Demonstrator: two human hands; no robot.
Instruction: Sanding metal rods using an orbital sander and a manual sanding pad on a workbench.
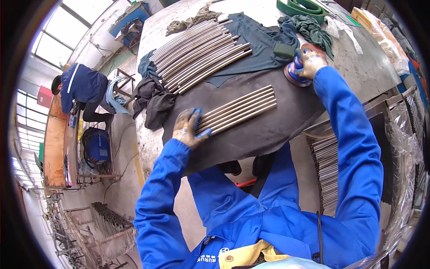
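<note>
Rods (238,109), left hand (187,129) at their ends, grip spread, right hand (312,63) clamped on blue tool (294,75)

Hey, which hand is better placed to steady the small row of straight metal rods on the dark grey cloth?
Probably your left hand: it rests at the left ends of the straight metal rods, while your right hand is farther off, around a round blue-and-red object.
</note>
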